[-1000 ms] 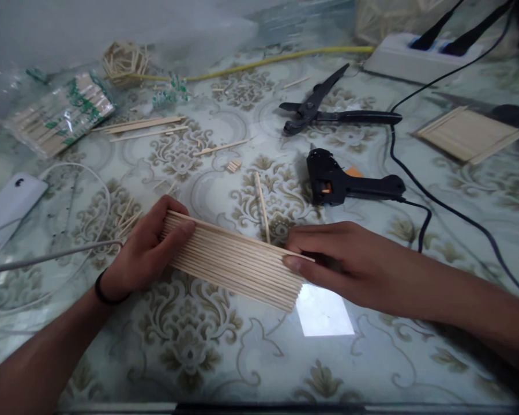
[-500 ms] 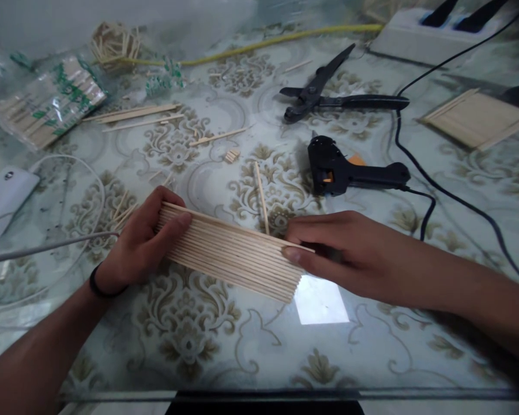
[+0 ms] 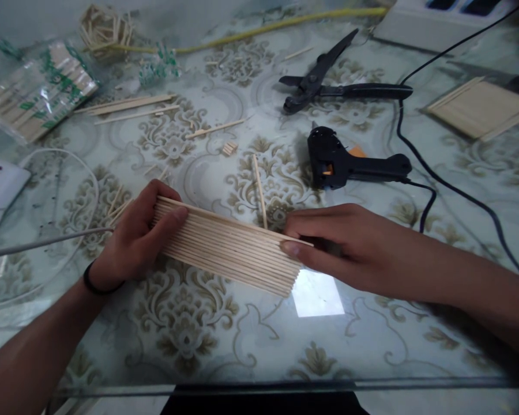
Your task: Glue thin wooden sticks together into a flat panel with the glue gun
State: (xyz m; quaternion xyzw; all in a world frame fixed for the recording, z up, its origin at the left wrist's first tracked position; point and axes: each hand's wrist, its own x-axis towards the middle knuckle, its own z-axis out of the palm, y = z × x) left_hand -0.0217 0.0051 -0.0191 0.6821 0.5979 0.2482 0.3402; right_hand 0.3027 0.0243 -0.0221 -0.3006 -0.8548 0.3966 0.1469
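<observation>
A flat row of several thin wooden sticks (image 3: 229,248) lies side by side on the glass-topped table (image 3: 225,340). My left hand (image 3: 134,239) grips its left end, thumb on top and fingers curled behind. My right hand (image 3: 341,245) holds the right end, fingers pressed together along the far edge and thumb on the near side. A dark band sits on my left wrist.
A black glue gun (image 3: 350,164) with its cord lies beyond my right hand, black cutters (image 3: 328,86) farther back. A finished stick panel (image 3: 480,106) rests at the far right. A packet of sticks (image 3: 34,92), a stick ball (image 3: 104,26), loose sticks (image 3: 130,106), a white phone (image 3: 0,184) and cables sit left.
Both hands and the stick row keep the same grip. The view has tilted slightly, so everything on the table sits a little higher in the picture.
</observation>
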